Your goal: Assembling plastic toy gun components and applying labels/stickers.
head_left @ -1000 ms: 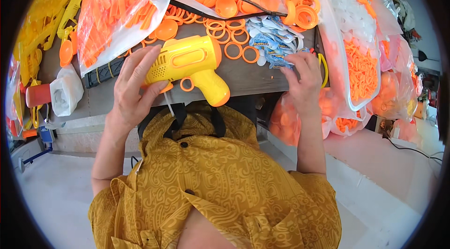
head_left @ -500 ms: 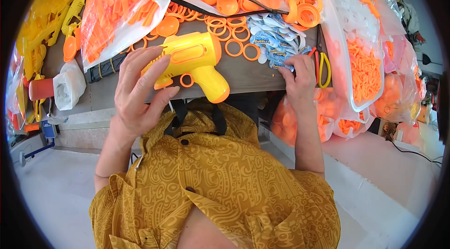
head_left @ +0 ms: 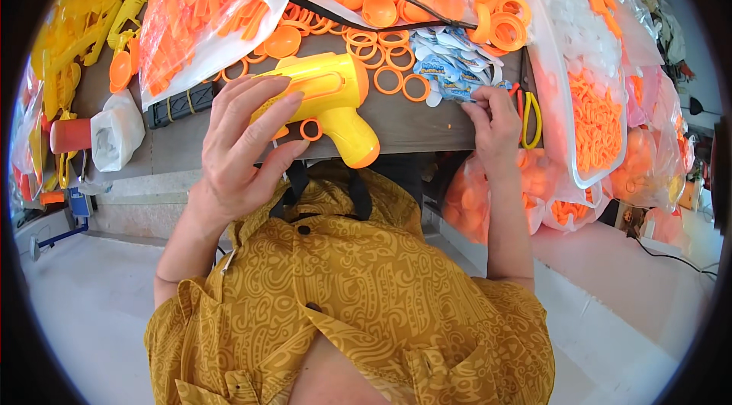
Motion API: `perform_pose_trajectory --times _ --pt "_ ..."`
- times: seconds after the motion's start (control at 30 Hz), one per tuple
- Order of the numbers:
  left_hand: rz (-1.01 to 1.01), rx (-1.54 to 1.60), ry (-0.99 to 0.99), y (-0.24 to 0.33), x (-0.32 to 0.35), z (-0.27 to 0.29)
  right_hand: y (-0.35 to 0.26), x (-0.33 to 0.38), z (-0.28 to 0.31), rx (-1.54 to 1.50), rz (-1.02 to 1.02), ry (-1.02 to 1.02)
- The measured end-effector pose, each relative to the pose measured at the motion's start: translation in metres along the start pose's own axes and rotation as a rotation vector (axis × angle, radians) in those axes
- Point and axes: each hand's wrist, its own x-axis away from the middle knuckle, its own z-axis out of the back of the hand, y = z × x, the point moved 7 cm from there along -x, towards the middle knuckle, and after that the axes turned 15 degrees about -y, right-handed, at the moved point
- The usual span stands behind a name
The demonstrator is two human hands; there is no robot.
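A yellow toy bubble gun with an orange grip end lies near the table's front edge, its handle jutting over it. My left hand is at its left end, thumb apart and fingers spread over the body without closing round it. A small orange ring shows near the thumb. On the right, my right hand pinches the near edge of a blue-and-white label from the pile of labels. The fingers partly hide that label.
Orange rings lie beside the labels. Scissors with red and yellow handles sit right of my right hand. Bags of orange parts line the back. A clear bin stands right; a white bag and a black block are left.
My left hand has shifted right, closer over the toy gun. My right hand stays at the near edge of the label pile, fingers pinched. The view has shifted slightly.
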Motion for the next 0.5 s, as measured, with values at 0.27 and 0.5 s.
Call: perform_pose_trajectory --times 0.27,0.5 --pt "-0.035 0.016 0.041 0.001 -0.008 -0.001 -0.025 -0.057 0.015 -0.138 0.044 -0.101" --pt "0.067 0.041 0.082 -0.013 -0.054 -0.007 -0.069 -0.093 -0.016 -0.222 0.029 -0.341"
